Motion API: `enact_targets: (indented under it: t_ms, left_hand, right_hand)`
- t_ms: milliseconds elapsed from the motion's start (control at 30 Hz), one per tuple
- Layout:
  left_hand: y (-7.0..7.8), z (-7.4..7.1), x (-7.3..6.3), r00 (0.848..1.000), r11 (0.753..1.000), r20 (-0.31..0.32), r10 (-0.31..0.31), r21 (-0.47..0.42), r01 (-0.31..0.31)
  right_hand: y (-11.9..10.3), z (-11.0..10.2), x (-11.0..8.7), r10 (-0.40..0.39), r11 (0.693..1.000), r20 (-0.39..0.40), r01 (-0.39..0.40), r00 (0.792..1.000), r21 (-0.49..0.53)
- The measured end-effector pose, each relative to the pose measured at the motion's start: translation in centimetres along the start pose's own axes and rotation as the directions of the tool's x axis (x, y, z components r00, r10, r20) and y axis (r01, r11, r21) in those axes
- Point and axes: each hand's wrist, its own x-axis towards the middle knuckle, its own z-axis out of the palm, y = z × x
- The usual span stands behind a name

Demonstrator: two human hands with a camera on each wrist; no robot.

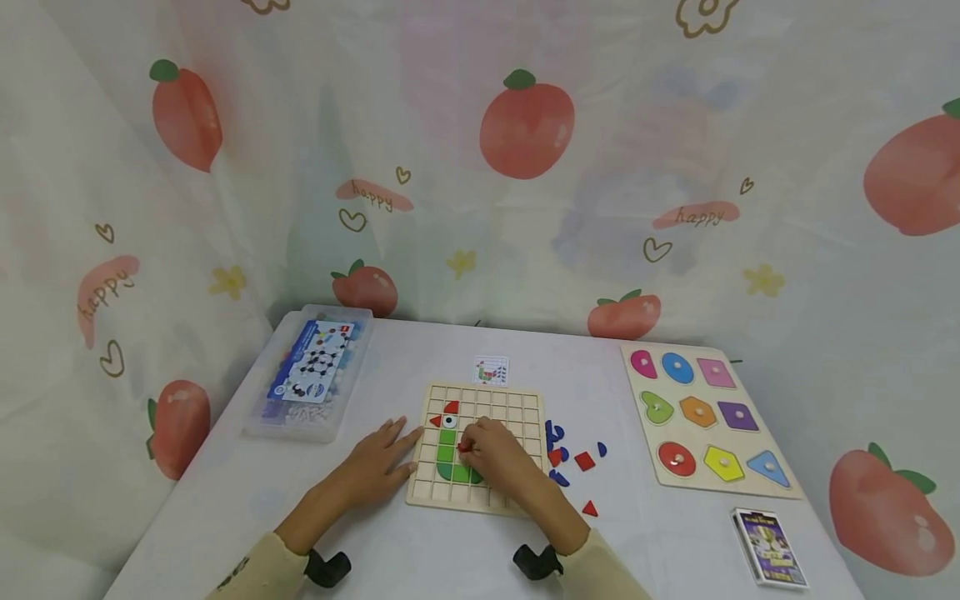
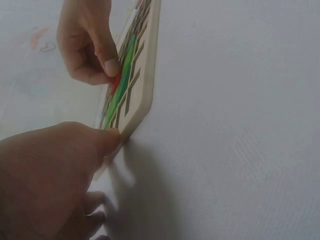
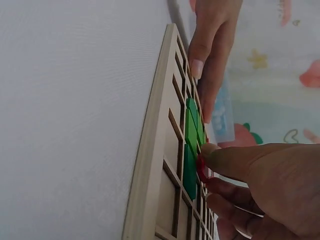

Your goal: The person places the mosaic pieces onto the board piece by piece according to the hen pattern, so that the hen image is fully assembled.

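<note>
A wooden grid board (image 1: 486,398) lies on the white table. In its left columns, several green pieces (image 1: 446,454) make an upright row that turns right at the bottom, below a white eye piece (image 1: 449,422) and a red quarter-round piece (image 1: 452,407). My right hand (image 1: 498,458) pinches a small red piece (image 3: 201,169) between thumb and fingers, low over the grid beside the green pieces. My left hand (image 1: 377,463) rests at the board's left edge, fingers spread and thumb touching the rim.
Loose blue pieces (image 1: 555,433) and red pieces (image 1: 585,461) lie right of the board. A pattern card (image 1: 491,370) sits behind it. At the left stands a clear plastic case (image 1: 311,375); at the right are a shape puzzle (image 1: 660,400) and a card box (image 1: 768,547).
</note>
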Motion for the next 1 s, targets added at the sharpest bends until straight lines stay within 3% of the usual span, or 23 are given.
enact_targets:
  t_ms: [133,467,1000]
  left_hand:
    - [0.04,-0.06,0.01,1.0,1.0,-0.001,0.0,0.002,0.0]
    - [0.2,-0.17,-0.15,1.0,1.0,-0.001,0.007,-0.017,-0.007]
    - [0.37,-0.28,-0.13,1.0,1.0,-0.011,0.007,-0.024,-0.008]
  right_hand:
    - [-0.11,0.18,0.06,-0.02,1.0,-0.011,0.02,1.0,-0.017]
    - [0.1,0.87,0.23,0.025,1.0,-0.002,-0.025,1.0,-0.019]
    - [0.12,0.7,0.63,-0.01,0.999,0.012,0.011,1.0,-0.043]
